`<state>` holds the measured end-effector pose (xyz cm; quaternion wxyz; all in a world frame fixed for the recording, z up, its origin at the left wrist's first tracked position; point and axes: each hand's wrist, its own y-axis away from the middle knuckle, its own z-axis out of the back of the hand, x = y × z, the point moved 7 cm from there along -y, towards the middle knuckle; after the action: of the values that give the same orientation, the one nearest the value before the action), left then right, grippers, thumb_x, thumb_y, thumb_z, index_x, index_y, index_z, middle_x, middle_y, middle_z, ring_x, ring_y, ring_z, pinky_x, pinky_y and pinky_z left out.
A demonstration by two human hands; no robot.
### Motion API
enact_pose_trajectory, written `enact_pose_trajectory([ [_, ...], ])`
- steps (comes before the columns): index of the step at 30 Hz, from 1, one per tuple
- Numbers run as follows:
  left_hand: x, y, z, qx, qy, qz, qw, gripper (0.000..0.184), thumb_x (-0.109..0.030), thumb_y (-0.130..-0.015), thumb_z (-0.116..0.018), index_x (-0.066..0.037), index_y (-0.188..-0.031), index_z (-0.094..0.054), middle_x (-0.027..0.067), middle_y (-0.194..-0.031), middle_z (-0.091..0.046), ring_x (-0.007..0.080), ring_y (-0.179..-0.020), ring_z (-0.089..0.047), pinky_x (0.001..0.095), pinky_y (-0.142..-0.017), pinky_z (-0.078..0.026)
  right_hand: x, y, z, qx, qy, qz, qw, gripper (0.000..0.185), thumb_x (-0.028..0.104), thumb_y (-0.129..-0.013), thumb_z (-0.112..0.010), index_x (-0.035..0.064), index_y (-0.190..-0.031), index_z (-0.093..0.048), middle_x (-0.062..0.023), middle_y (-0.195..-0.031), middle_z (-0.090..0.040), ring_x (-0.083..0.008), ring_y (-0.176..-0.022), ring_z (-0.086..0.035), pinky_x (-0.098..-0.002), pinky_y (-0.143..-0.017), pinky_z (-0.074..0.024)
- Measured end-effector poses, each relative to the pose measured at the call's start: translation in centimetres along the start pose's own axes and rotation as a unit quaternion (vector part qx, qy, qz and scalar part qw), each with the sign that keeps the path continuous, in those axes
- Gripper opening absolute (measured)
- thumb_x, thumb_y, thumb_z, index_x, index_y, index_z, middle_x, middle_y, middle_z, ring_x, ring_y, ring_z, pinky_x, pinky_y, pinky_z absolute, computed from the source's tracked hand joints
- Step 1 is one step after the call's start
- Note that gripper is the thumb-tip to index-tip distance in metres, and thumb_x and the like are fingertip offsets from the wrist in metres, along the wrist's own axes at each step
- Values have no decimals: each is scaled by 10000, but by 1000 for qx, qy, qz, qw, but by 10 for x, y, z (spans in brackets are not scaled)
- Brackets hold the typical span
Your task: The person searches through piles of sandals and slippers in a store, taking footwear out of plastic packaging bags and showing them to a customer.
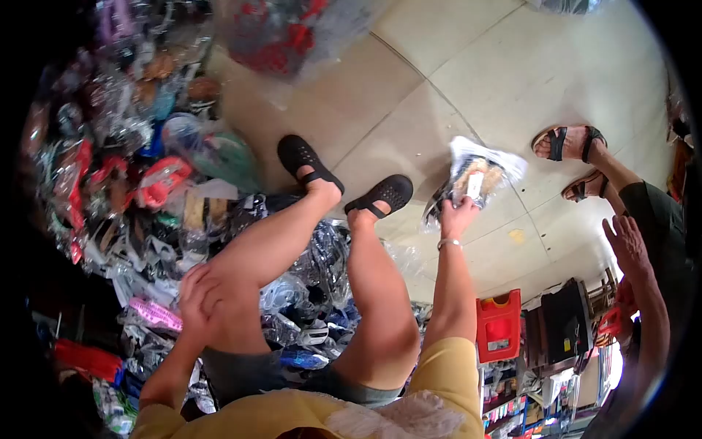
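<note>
My right hand (458, 216) reaches out over the tiled floor, its fingers closed on the edge of a clear plastic bag (491, 167). Tan and dark items show through the plastic, with a white label; their exact kind is hard to make out. My left hand (197, 300) rests on my bent knee, holding nothing, its fingers apart. Below and behind it lies a heap of plastic-wrapped footwear (164, 179), in red, black, pink and other colours.
Another person's hand (627, 245) and sandalled feet (567, 143) are at the right. A large bag with red items (292, 40) sits at the top. A red plastic stool (499, 325) and loaded shelves (515, 406) stand lower right. My feet wear black clogs (391, 192).
</note>
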<state>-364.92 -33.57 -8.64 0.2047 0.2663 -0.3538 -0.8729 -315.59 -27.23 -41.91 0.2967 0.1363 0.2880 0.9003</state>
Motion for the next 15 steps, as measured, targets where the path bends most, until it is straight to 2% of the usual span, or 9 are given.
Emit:
enact_pose_trajectory([
  [3,-11,11,-4,7,1,-29,1000,308,-129,-688,-630,-17,-972,-591,184,-1117,-548,373,-1080,-492,432,-926,-381,58,63,30,67,-14,140,988,305,128,-606,-641,21,-873,-541,-193,-1020,-477,-350,-938,-482,-399,-845,-406],
  [5,0,17,-17,44,89,-2,995,323,-115,-728,-629,-24,-1033,-578,152,-1115,-558,325,-1079,-509,390,-910,-404,106,114,67,95,-41,224,969,310,115,-575,-649,31,-852,-538,-195,-1009,-482,-356,-930,-483,-411,-825,-409],
  [7,10,19,-45,18,324,111,940,380,-141,-769,-647,-24,-1114,-540,135,-1097,-574,258,-1075,-522,360,-908,-411,146,167,107,112,-59,327,936,320,107,-548,-659,43,-835,-533,-190,-992,-487,-360,-923,-481,-423,-807,-409],
  [9,-29,9,-38,-2,453,84,887,422,-166,-804,-653,-5,-1163,-501,135,-1073,-584,182,-1052,-526,327,-894,-420,183,220,157,116,-88,380,914,319,95,-535,-680,56,-808,-520,-179,-975,-490,-351,-909,-472,-424,-794,-399],
  [11,-71,9,-19,-22,527,36,849,410,-170,-822,-646,14,-1156,-497,123,-1020,-598,151,-993,-548,315,-862,-435,214,271,205,120,-94,407,900,313,91,-539,-687,65,-801,-518,-176,-988,-483,-346,-914,-461,-418,-794,-391],
  [13,-94,18,13,-63,466,32,882,387,-170,-833,-641,23,-1139,-504,85,-977,-606,127,-932,-555,290,-815,-451,229,315,244,99,-94,433,891,316,83,-536,-688,75,-804,-521,-170,-1008,-472,-343,-928,-445,-419,-801,-380],
  [15,-118,44,56,-77,476,33,875,314,-154,-850,-618,18,-1099,-533,48,-934,-613,100,-874,-557,262,-769,-456,237,352,275,108,-103,440,885,315,81,-538,-692,68,-801,-520,-170,-1029,-458,-347,-960,-431,-431,-829,-371],
])
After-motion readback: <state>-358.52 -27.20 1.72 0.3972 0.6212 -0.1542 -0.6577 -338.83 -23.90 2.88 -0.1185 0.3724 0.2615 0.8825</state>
